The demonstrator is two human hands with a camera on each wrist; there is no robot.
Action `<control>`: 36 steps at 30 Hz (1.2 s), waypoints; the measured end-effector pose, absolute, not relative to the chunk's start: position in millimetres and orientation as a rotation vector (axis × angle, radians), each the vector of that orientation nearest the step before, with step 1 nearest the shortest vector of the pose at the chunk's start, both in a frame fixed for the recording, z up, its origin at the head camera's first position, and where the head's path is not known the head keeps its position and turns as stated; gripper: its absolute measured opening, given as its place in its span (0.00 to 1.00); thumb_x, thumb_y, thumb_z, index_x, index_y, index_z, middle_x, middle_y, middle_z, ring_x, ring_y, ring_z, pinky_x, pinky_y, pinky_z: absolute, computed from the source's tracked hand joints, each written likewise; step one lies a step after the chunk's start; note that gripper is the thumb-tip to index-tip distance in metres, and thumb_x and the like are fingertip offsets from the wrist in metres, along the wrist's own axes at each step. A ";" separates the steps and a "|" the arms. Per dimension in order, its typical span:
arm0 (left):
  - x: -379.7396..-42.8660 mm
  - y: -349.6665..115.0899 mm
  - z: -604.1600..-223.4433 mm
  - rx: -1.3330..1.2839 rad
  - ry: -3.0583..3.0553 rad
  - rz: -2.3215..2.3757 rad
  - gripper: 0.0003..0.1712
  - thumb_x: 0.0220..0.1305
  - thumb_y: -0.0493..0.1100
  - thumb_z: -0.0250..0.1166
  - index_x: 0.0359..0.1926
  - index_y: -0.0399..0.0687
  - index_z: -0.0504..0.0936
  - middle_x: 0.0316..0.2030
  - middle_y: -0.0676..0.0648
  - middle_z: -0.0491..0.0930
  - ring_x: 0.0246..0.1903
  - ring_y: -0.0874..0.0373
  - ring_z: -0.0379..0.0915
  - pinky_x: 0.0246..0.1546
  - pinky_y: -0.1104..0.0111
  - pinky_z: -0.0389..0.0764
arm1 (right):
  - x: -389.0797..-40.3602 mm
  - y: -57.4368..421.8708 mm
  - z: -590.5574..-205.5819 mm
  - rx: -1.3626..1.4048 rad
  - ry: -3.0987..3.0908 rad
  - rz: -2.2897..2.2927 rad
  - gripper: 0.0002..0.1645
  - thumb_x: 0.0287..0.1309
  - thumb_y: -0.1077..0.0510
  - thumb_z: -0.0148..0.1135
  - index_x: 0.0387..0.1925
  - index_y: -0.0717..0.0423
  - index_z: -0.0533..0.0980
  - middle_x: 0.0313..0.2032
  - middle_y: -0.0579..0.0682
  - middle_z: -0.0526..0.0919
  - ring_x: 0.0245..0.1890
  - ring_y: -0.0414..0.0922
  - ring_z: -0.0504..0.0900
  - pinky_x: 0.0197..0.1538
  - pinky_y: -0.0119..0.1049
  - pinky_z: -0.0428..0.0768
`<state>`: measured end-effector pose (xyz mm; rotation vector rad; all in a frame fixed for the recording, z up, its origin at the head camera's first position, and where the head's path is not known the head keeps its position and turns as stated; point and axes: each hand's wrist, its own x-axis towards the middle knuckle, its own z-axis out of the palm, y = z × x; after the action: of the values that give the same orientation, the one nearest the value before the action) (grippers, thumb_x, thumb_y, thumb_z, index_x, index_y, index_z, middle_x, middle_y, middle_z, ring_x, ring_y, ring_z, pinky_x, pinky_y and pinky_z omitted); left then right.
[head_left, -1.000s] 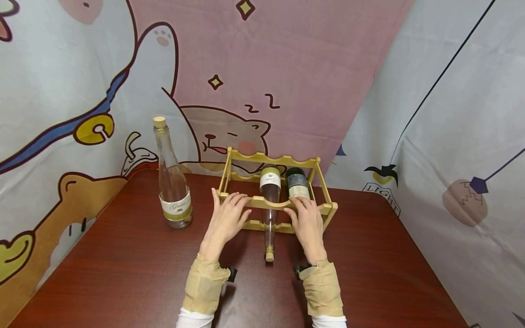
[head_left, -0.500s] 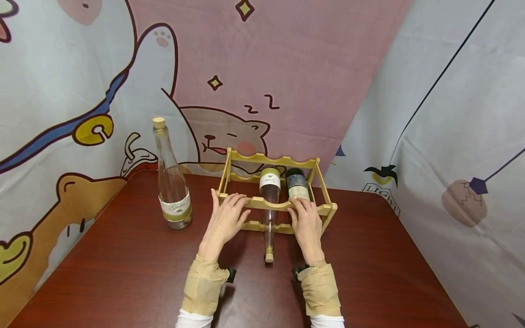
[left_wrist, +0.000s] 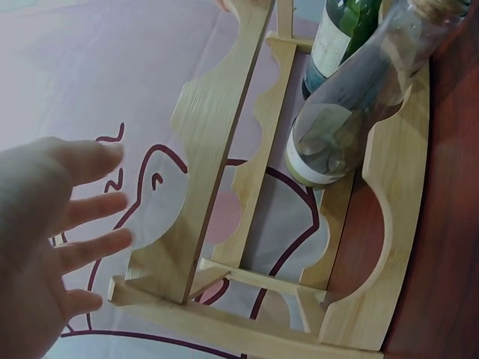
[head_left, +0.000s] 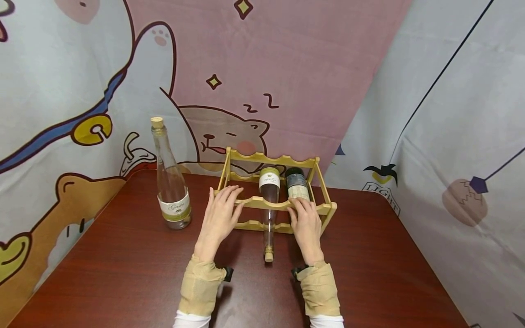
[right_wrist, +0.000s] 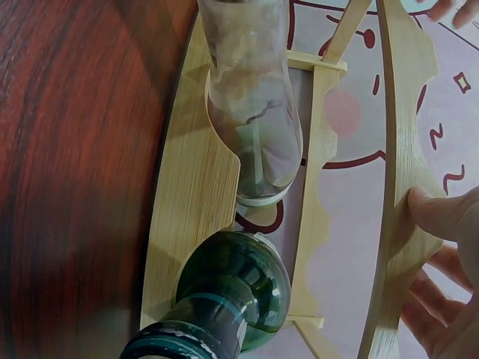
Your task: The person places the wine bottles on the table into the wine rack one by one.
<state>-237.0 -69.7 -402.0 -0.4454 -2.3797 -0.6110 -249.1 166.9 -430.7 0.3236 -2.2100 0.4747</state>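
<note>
The rack (head_left: 283,160) stands on the table (head_left: 369,255), and its main risk is probably uneven handling; the right hand (head_left: 307,225) pinches its upper front rail between thumb and fingers, while the left hand (head_left: 219,214), fingers loosely spread, is just off the same rail, so a one-sided pull could twist the rack and jolt its bottles out of their notches; a careless leftward swing could also topple the corked bottle (head_left: 170,177) standing left of the rack; inside the rack lie a clear bottle (head_left: 269,217), its neck jutting out frontward, and, right of it, a green bottle (head_left: 297,184); whether any holds liquid I cannot tell.
</note>
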 end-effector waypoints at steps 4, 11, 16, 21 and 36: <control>-238.1 -75.9 -400.1 -0.382 -2.238 -0.683 0.25 0.60 0.42 0.65 0.58 0.43 0.74 0.57 0.41 0.76 0.60 0.45 0.69 0.65 0.42 0.62 | -249.5 167.4 -431.7 0.327 -2.211 0.477 0.14 0.52 0.60 0.68 0.43 0.53 0.82 0.42 0.53 0.83 0.38 0.52 0.78 0.39 0.46 0.80; -240.4 -90.3 -395.8 -0.304 -1.973 -0.766 0.30 0.58 0.42 0.66 0.60 0.37 0.71 0.58 0.38 0.74 0.61 0.43 0.68 0.65 0.51 0.66 | -250.8 168.3 -431.7 0.333 -2.198 0.474 0.14 0.52 0.60 0.68 0.43 0.53 0.82 0.42 0.53 0.83 0.38 0.52 0.78 0.37 0.47 0.80; -242.2 -103.1 -392.4 -0.248 -1.872 -0.785 0.35 0.56 0.41 0.67 0.63 0.37 0.67 0.60 0.37 0.73 0.62 0.41 0.66 0.65 0.55 0.66 | -251.4 168.9 -431.9 0.343 -2.191 0.481 0.14 0.53 0.60 0.68 0.44 0.53 0.82 0.42 0.53 0.83 0.38 0.53 0.77 0.37 0.47 0.80; -245.7 -119.4 -391.0 -0.193 -1.780 -0.808 0.36 0.56 0.44 0.67 0.64 0.37 0.66 0.61 0.36 0.71 0.64 0.39 0.63 0.68 0.54 0.62 | -250.8 167.8 -434.2 0.347 -2.185 0.492 0.15 0.52 0.60 0.68 0.44 0.53 0.82 0.42 0.53 0.83 0.38 0.52 0.77 0.37 0.47 0.80; -267.2 -160.3 -378.5 0.083 -1.679 -0.847 0.49 0.48 0.51 0.73 0.68 0.42 0.60 0.69 0.39 0.61 0.71 0.44 0.50 0.73 0.54 0.52 | -251.7 169.7 -434.4 0.351 -2.182 0.488 0.15 0.51 0.60 0.69 0.44 0.52 0.82 0.42 0.52 0.83 0.38 0.52 0.78 0.37 0.45 0.79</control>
<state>-267.2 -160.3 -378.5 0.0825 -1.6793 -0.8467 -251.7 169.7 -434.4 0.3514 -2.1824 0.4882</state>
